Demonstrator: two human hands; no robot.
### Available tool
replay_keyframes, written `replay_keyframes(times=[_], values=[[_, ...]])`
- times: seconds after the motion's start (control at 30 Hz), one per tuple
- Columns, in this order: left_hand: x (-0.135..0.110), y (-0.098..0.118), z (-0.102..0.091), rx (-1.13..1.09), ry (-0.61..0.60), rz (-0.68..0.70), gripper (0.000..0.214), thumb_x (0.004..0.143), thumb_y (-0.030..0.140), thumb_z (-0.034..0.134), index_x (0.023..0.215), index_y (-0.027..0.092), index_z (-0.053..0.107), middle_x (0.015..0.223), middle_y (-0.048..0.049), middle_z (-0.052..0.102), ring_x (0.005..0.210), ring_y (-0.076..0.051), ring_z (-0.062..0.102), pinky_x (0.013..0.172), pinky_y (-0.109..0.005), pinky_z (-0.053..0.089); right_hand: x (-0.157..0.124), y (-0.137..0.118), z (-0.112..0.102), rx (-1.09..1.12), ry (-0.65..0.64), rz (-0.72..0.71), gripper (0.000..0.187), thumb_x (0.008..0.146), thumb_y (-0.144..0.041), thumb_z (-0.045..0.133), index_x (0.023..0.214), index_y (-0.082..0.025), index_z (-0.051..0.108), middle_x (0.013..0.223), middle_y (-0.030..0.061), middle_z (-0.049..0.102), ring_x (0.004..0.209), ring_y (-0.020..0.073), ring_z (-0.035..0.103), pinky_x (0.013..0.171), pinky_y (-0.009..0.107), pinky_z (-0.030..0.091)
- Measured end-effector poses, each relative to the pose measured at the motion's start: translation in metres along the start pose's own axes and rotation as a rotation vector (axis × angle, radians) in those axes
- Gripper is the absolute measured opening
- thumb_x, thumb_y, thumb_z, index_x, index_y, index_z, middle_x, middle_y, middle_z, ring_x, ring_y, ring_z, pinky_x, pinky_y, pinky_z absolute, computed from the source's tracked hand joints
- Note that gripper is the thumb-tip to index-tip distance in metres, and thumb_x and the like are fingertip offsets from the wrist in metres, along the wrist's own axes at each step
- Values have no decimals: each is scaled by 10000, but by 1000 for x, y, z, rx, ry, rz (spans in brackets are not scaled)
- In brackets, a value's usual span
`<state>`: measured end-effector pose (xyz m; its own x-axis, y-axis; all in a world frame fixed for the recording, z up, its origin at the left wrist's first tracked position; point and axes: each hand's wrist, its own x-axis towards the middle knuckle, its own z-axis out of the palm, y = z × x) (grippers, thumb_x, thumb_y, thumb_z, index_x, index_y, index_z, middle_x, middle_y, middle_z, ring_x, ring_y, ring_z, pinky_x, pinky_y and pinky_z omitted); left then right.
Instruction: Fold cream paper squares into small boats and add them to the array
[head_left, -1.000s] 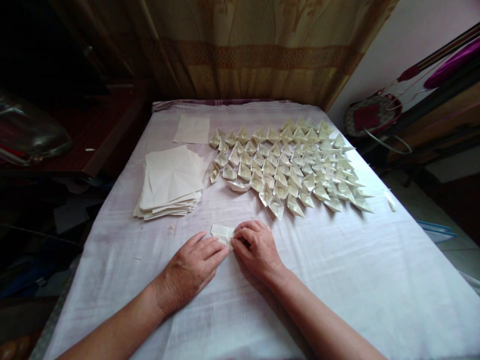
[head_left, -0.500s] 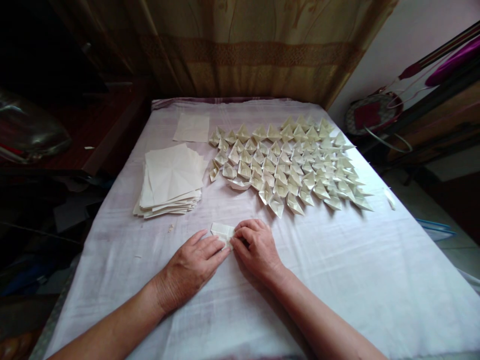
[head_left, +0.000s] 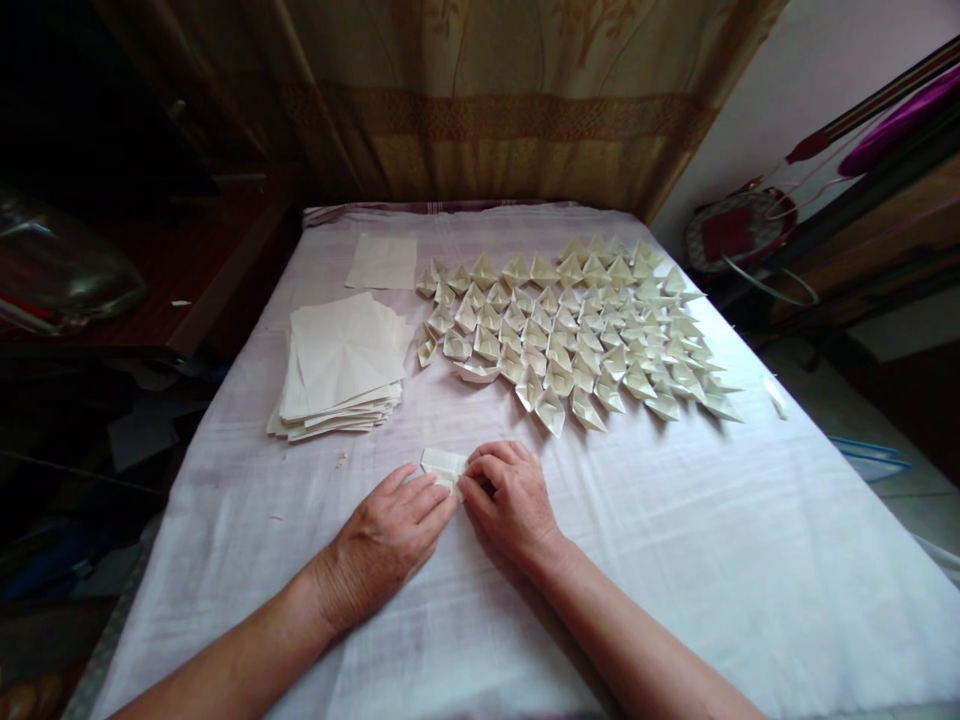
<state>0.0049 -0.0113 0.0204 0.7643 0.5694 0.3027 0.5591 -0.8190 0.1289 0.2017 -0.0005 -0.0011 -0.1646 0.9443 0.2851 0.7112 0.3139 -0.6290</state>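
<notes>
Between my hands a small piece of folded paper [head_left: 444, 462] lies on the cloth, its upper left part showing. My left hand [head_left: 401, 525] presses its fingertips together on the paper's lower left edge. From the right, the bent fingers and thumb of my right hand [head_left: 514, 495] pinch its right end and cover it. Beyond and to the left stands a stack of square paper sheets [head_left: 345, 355] with crease lines on the top one. Many folded paper boats [head_left: 559, 340] sit in close rows to the upper right.
A single square sheet [head_left: 382, 262] lies behind the stack. Small scraps [head_left: 342, 459] rest on the white cloth [head_left: 675, 560] left of my hands. A curtain [head_left: 465, 110] hangs behind the table, and a dark red cabinet [head_left: 225, 270] stands at the left.
My view has shifted very slightly. Both hands keep nearly the same place on the folded paper.
</notes>
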Motion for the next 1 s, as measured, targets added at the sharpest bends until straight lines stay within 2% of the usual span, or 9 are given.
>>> replay_keyframes(times=[0.23,0.53,0.7,0.8,1.0], values=[[-2,-1,-1,-66,-75,-53,391,852,126,603,1240,173,584,1264,-97,646,1182,-236,574,1104,-450,384,-1,1,1,-1,-7,7,92,818,-166,700,794,-223,632,904,32,689,875,221,576,813,374,397],[-4,0,2,-40,-117,-58,406,857,167,632,1259,182,576,1297,-80,642,1189,-245,560,1113,-454,357,-6,-2,-6,-60,-55,-59,58,844,-206,688,821,-227,639,996,36,681,932,218,572,820,379,377],[-4,-4,-3,-11,-131,9,340,894,160,576,1234,168,592,1334,-108,620,1199,-252,553,1089,-464,381,-7,6,-12,-62,-41,-23,64,833,-184,679,807,-229,641,1000,37,681,941,221,577,807,372,370],[0,-11,-7,0,-154,100,297,903,124,526,1188,153,607,1314,-137,622,1166,-252,571,1051,-443,433,-7,13,-13,-55,-5,14,87,820,-177,678,761,-232,647,979,31,685,927,221,578,813,372,370],[6,-22,-11,57,-180,246,243,889,106,550,1121,141,614,1258,-135,632,1090,-255,603,986,-390,490,-5,17,-13,-39,-2,52,93,794,-161,692,730,-222,664,969,29,685,930,217,587,830,365,374]])
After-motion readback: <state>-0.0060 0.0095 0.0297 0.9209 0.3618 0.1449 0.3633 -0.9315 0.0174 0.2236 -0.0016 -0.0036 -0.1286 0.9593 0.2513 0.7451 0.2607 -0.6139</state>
